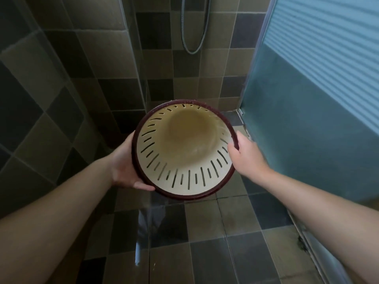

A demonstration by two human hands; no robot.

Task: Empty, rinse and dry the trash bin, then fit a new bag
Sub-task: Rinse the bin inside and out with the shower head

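1. Both hands, left hand (125,165) and right hand (244,154), curl round the rim of the trash bin (184,152).
2. Bin at frame centre, mouth tilted toward the viewer over the shower floor (205,232), probably to drain rinse water.

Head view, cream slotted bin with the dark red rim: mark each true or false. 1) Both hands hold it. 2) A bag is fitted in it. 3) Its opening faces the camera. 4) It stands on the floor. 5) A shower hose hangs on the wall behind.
1) True: the left hand and right hand grip the cream slotted bin with the dark red rim.
2) False: the inside is bare.
3) True.
4) False: it is held above the tiled floor.
5) True: the metal shower hose loops there.
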